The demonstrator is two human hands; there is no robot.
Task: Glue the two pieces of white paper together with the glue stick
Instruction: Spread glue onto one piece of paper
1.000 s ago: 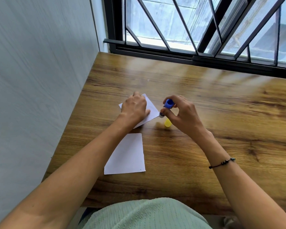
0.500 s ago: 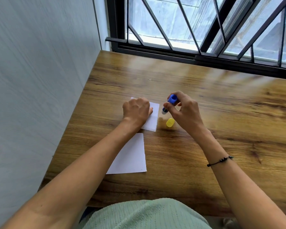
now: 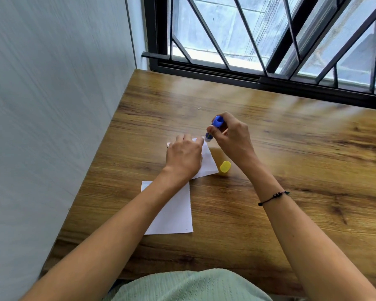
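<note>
Two white paper pieces lie on the wooden table (image 3: 291, 170). The far piece (image 3: 208, 164) is held down by my left hand (image 3: 183, 158), which rests flat on it and covers most of it. My right hand (image 3: 231, 137) grips the blue glue stick (image 3: 214, 128), tilted, with its tip touching the far right corner of that paper. The near piece (image 3: 174, 211) lies flat beneath my left forearm, partly hidden by it. The yellow cap (image 3: 225, 166) of the glue stick lies on the table right of the far paper.
A grey wall (image 3: 52, 127) borders the table on the left. A black barred window frame (image 3: 269, 77) runs along the far edge. Bare wood stretches to the right of my right arm.
The far paper has been turned under my left hand. My right hand has carried the glue stick along its right edge to the far corner. The view has shifted a little.
</note>
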